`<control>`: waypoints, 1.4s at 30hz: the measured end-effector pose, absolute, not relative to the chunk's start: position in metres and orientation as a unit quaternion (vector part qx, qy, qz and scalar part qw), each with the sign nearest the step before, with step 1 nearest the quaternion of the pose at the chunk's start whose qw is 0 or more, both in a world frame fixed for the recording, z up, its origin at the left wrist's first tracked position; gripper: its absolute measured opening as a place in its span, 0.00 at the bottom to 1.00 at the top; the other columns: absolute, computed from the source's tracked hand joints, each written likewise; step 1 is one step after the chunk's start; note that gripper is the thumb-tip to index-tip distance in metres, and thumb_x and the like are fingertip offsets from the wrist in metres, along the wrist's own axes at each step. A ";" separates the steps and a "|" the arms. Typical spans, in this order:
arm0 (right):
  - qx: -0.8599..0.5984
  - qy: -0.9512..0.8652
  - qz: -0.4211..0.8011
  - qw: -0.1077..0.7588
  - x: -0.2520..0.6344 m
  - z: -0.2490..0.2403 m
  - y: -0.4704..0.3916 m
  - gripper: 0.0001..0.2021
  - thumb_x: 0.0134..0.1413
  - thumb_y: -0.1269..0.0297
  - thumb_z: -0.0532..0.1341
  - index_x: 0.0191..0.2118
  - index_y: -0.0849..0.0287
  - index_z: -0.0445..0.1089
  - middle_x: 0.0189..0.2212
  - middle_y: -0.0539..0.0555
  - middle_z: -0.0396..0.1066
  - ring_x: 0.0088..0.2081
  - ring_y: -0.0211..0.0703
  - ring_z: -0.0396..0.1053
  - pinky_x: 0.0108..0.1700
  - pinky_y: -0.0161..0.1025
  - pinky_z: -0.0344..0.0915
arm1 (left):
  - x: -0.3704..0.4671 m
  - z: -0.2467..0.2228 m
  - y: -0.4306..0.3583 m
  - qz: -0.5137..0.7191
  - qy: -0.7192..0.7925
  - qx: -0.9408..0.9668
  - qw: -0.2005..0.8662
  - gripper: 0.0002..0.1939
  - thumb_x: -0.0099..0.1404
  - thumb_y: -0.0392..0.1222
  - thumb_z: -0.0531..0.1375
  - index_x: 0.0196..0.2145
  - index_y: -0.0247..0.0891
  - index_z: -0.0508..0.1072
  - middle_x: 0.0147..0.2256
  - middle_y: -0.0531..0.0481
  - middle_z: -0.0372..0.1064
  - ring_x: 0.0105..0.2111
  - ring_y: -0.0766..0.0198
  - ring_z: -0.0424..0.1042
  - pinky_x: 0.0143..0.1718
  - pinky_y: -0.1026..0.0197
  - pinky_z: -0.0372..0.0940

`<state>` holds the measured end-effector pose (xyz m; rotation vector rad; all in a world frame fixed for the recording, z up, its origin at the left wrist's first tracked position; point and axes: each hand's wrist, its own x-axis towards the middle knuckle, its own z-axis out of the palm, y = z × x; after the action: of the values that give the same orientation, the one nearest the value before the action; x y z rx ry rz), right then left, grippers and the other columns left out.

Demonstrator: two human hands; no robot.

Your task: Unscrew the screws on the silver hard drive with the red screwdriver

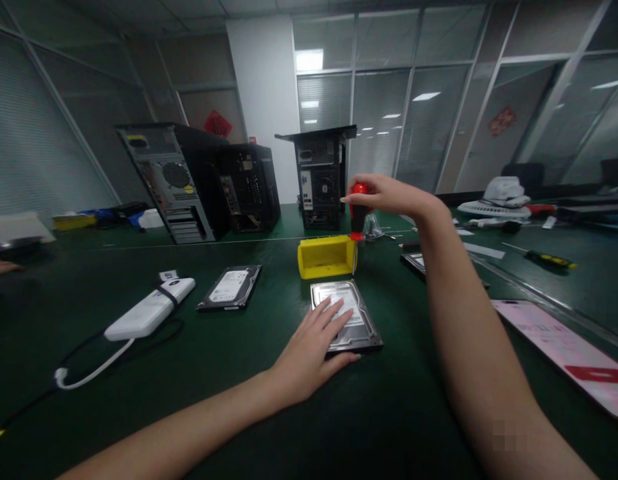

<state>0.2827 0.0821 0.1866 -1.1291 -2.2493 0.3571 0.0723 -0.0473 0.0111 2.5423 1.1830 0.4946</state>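
Observation:
A silver hard drive [356,333] lies flat on the green table in front of me. My left hand [316,343] rests on its left part, fingers spread across the label and thumb along the near edge. My right hand [371,193] is wrapped round the top of a red and black screwdriver [357,217], which stands upright. Its shaft points down to the drive's far right corner; whether the tip touches a screw is too small to tell. Just beyond the drive sits a yellow bin [326,258], open towards me.
Left of centre lie another hard drive [230,287] and a white power strip [151,310]. Computer cases [189,180] stand at the back. On the right are a phone [563,347], a yellow-black screwdriver [549,259] and a partly hidden drive [413,261]. Another person's hand [1,268] shows far left.

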 end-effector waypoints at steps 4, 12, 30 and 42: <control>-0.462 -0.831 0.087 0.297 0.280 0.185 0.083 0.16 0.51 0.51 0.61 0.39 0.57 0.68 0.32 0.55 0.69 0.30 0.41 0.66 0.31 0.39 0.64 | 0.072 0.011 -0.048 0.172 0.412 0.884 0.142 0.33 0.67 0.57 0.53 0.66 0.49 0.48 0.67 0.48 0.42 0.67 0.51 0.38 0.64 0.40 0.45; -0.459 -0.820 0.171 0.297 0.285 0.190 0.075 0.17 0.61 0.56 0.49 0.47 0.59 0.69 0.44 0.58 0.70 0.33 0.43 0.70 0.34 0.40 0.68 | 0.072 0.013 -0.049 0.162 0.418 0.882 0.146 0.34 0.67 0.56 0.54 0.65 0.47 0.49 0.67 0.49 0.41 0.67 0.51 0.38 0.64 0.41 0.44; -0.468 -0.810 0.180 0.305 0.280 0.189 0.075 0.17 0.63 0.59 0.50 0.47 0.62 0.71 0.34 0.57 0.73 0.26 0.37 0.69 0.27 0.33 0.68 | 0.071 0.007 -0.046 0.169 0.409 0.885 0.143 0.34 0.66 0.56 0.54 0.66 0.47 0.48 0.67 0.49 0.40 0.67 0.51 0.37 0.64 0.40 0.44; -0.415 -0.843 0.165 0.299 0.286 0.190 0.078 0.19 0.58 0.53 0.56 0.44 0.63 0.73 0.28 0.54 0.73 0.21 0.32 0.65 0.26 0.32 0.66 | 0.070 0.011 -0.048 0.162 0.417 0.882 0.150 0.34 0.66 0.55 0.55 0.66 0.47 0.48 0.67 0.49 0.40 0.67 0.51 0.37 0.64 0.40 0.44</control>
<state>0.2856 0.0777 0.1900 -1.1007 -2.2398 0.4373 0.0703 -0.0481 0.0109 2.5335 1.1991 0.4648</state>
